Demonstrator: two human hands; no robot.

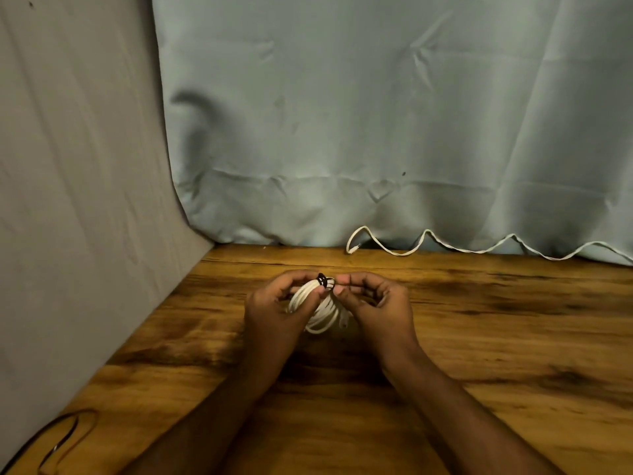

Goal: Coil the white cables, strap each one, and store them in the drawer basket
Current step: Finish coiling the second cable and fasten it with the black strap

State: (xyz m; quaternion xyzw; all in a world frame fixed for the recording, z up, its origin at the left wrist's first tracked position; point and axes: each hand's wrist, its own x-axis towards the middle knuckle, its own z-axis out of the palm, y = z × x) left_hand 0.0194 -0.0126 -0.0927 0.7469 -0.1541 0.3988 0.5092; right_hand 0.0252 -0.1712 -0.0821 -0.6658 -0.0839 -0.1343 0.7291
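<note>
**Inspector:** Both hands are over the middle of the table (479, 337), raised a little above the wood. Your left hand (274, 311) has its fingers curled round the coiled white cable (320, 311), thumb pressing on the near side of the bundle. Your right hand (375, 303) pinches at the top of the coil, thumb and forefinger closed on what looks like the loose end of the black strap (322, 279).

**Operator:** Where does the strap sit on the coil?

**Inspector:** At the coil's twelve o'clock, wrapped across the strands and touching them, between your two thumbs. Whether it is fastened, I cannot tell; the fingers hide the join.

**Operator:** And the rest of the coil?

**Inspector:** It hangs toward six o'clock between your palms, with a short cable end showing at about four o'clock of the bundle.

**Operator:** Anything else on the table?

**Inspector:** A second white cable (479, 248), uncoiled, lies along the far edge from twelve o'clock out to two o'clock, in loose waves against the pale blue cloth (376, 114) hung behind. A grey cloth (78, 166) covers the side from nine to eleven o'clock. At seven o'clock, by the near corner, thin dark loops (65, 437) rest on the wood; what they are I cannot make out.
</note>
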